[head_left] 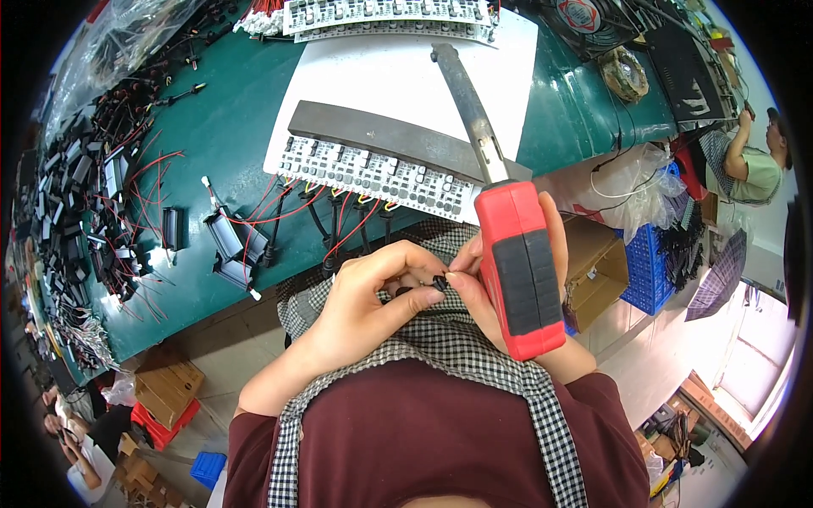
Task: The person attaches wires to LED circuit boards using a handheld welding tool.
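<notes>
My left hand (pixel 368 292) is closed with thumb and finger pinched on a small black cable end (pixel 439 283). My right hand (pixel 479 303) grips a soldering iron (pixel 523 262) with a red and black handle, its metal barrel tilted up and away over the white sheet (pixel 339 80). The right thumb and fingertip also meet at the black cable end, touching it. Just beyond my hands lies a white circuit board strip (pixel 373 176), with a dark bar (pixel 373 131) lying along its far side. Black cables (pixel 334 218) with red and yellow wires hang from its near edge.
More circuit boards (pixel 381 12) lie at the far edge of the sheet. Black plastic housings (pixel 227 239) and red wires cover the left of the green table (pixel 229 127). A solder roll (pixel 622 74) and fan (pixel 584 19) stand far right. Other people (pixel 749 161) are nearby.
</notes>
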Available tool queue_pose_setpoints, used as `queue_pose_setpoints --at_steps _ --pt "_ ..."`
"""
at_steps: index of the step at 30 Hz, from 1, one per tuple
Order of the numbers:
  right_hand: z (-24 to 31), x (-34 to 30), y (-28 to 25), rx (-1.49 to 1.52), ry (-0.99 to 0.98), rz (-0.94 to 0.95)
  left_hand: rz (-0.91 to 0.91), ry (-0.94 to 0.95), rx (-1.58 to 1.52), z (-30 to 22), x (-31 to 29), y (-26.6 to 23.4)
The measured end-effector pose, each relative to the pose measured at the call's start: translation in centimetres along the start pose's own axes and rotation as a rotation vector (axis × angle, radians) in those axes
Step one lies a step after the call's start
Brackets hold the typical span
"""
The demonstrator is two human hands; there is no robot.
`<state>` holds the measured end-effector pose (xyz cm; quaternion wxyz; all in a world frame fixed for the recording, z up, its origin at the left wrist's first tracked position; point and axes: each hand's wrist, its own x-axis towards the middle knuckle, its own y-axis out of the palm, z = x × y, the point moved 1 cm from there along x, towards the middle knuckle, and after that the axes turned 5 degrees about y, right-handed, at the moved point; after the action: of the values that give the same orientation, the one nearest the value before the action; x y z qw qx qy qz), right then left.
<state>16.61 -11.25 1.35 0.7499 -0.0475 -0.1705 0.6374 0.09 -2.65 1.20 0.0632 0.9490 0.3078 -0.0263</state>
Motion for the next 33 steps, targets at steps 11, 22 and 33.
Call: queue_pose_setpoints --at_steps 11,22,33 --pt "1.5 0.0 0.5 0.255 0.456 -0.275 -0.202 -0.088 -0.34 0.1 -0.5 0.4" --pt "2.5 -4.0 -4.0 0.325 0.504 -0.162 -0.397 0.285 0.621 0.8 0.5 -0.1" --pt "0.8 -7.1 -7.4 0.153 0.456 0.085 -0.439 0.174 0.664 0.9 1.2 0.0"
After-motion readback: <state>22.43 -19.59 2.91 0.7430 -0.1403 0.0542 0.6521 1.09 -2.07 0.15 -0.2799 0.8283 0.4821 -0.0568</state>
